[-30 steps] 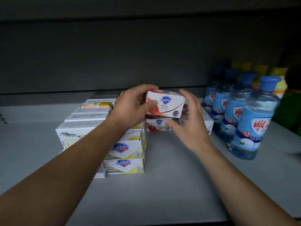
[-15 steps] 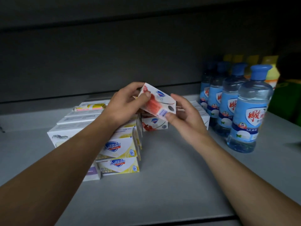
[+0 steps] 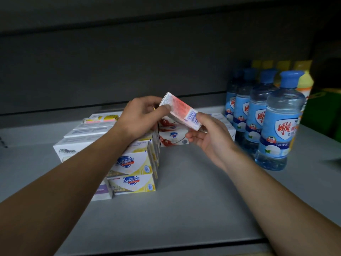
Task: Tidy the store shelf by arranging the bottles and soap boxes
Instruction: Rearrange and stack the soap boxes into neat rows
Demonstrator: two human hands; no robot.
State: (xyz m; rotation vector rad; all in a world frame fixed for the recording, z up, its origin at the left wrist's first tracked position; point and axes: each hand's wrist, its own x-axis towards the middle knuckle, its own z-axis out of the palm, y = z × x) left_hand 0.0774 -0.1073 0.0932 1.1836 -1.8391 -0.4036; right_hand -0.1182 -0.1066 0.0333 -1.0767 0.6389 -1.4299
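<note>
Your left hand (image 3: 142, 115) gripped the upper end of a red-and-white soap box (image 3: 181, 111), thumb on the near face and fingers curled behind it. Your right hand (image 3: 208, 137) pinched the lower end of the same box, thumb against the barcode corner and the other fingers curled loosely beneath. You held the box tilted in the air, its printed back panel turned toward the camera, directly above the red soap stack (image 3: 173, 135).

Head view, with places given relative to that red soap stack: the stack stood on the grey shelf (image 3: 184, 200), at least two boxes high, with its front labels facing outward. Touching its left side stood the yellow Safeguard boxes (image 3: 132, 170), two high at the front, with more in a column behind. Further left lay the white boxes (image 3: 73, 145), with a yellow-and-pink packet (image 3: 102, 119) lying on top toward the back. A purple-labelled box (image 3: 101, 191) sat low at the front, left of the yellow ones and partly hidden by your left forearm. Right of the stack, behind your right hand, more white cartons (image 3: 227, 124) showed. Well right of them stood the blue-capped bottles (image 3: 278, 126), upright in a row running front to back, with yellow bottles (image 3: 304, 80) behind them.
</note>
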